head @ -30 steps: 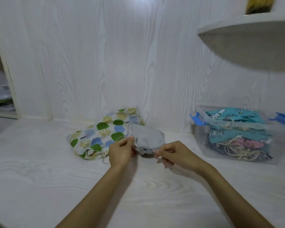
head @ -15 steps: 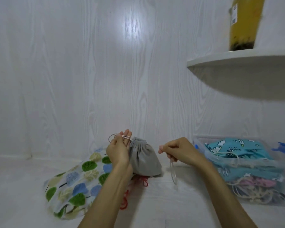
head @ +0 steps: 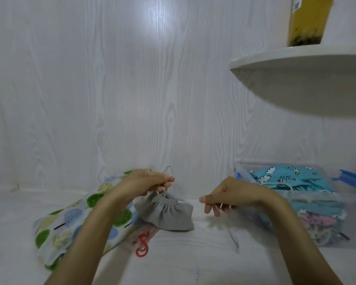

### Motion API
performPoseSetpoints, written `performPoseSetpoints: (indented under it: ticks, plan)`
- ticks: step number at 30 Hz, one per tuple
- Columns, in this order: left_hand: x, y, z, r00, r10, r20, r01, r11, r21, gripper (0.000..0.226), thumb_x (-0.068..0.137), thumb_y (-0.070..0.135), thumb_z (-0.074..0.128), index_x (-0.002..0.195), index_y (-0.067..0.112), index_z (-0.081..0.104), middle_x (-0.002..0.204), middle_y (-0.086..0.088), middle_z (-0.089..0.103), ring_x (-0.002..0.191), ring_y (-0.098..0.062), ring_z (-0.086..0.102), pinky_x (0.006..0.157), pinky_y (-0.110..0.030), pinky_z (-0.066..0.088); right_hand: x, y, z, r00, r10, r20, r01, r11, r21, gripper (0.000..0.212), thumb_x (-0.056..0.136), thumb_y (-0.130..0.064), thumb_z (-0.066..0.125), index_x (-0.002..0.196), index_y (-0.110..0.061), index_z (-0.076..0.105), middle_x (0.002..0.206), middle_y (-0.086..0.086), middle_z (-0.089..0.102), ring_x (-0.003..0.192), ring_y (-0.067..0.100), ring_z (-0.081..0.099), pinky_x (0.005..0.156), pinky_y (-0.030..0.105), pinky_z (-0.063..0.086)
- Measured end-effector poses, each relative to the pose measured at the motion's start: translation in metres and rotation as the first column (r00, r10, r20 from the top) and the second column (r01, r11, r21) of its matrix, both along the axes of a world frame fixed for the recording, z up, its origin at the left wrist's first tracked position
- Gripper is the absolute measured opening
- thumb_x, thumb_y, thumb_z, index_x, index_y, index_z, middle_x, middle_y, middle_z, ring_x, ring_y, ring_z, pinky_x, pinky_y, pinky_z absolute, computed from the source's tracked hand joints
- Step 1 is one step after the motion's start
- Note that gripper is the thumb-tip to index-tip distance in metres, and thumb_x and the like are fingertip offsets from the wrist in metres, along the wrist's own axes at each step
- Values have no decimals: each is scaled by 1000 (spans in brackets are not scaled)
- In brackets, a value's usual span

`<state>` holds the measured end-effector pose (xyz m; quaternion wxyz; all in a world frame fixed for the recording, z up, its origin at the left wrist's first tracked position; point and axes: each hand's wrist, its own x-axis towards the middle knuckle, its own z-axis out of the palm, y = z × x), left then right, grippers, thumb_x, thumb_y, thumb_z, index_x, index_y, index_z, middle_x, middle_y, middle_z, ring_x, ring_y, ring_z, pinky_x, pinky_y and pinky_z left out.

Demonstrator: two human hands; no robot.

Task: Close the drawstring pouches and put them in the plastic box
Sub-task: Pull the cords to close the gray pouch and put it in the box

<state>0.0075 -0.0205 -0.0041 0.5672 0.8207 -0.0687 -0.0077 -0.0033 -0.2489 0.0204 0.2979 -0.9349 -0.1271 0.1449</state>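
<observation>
A small grey drawstring pouch (head: 169, 214) lies on the white table with its mouth gathered into pleats. My left hand (head: 146, 183) pinches the grey cord at the pouch's left end, just above the mouth. My right hand (head: 232, 195) pinches the other cord to the right of the pouch, with a loop hanging below its fingers. A larger pouch printed with green and blue trees (head: 74, 221) lies under my left forearm, its red cord (head: 142, 243) trailing out. The clear plastic box (head: 349, 204) stands at the right, holding several pouches, a teal one (head: 286, 177) on top.
The box has blue latches (head: 351, 177) at its ends. A white shelf (head: 300, 58) juts out above the box and carries a yellow container (head: 308, 19). A white wood-grain wall stands close behind the table.
The grey pouch has dropped from upright to lying on the table. My hands have pulled the cords further apart, and the mouth is gathered tighter. The view has tilted slightly upward.
</observation>
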Motion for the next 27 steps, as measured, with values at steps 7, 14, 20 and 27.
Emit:
performPoseSetpoints:
  ticks: [7,14,20,27]
  plan:
    - [-12,-29,2,927,-365,-84,375,903,212,22,92,18,59,107,11,73,79,11,73,70,0,59,66,-9,43,-4,17,8,980,-54,190,3,967,257,42,88,-51,52,60,-20,59,52,-18,56,63,4,47,69,19,37]
    - [-12,-35,-6,886,-456,-85,461,848,263,24,92,33,58,88,16,74,101,10,74,91,0,63,80,-13,45,-1,36,0,956,-137,258,-11,866,500,29,90,-43,54,84,-21,73,86,-15,69,78,-9,58,68,7,42]
    - [-10,-29,-2,964,-260,-46,257,964,-67,33,95,28,53,85,6,74,76,6,68,59,-1,48,58,-11,43,4,24,-4,987,-93,128,41,932,359,68,83,-51,60,140,-25,35,136,-5,46,114,13,55,91,26,48]
    - [-9,-25,4,985,-172,22,173,968,-184,28,96,27,51,93,12,74,63,13,64,59,0,48,61,-14,41,4,20,-10,983,22,180,-54,984,171,16,80,-37,70,92,-27,75,87,-10,74,65,-3,61,53,12,39]
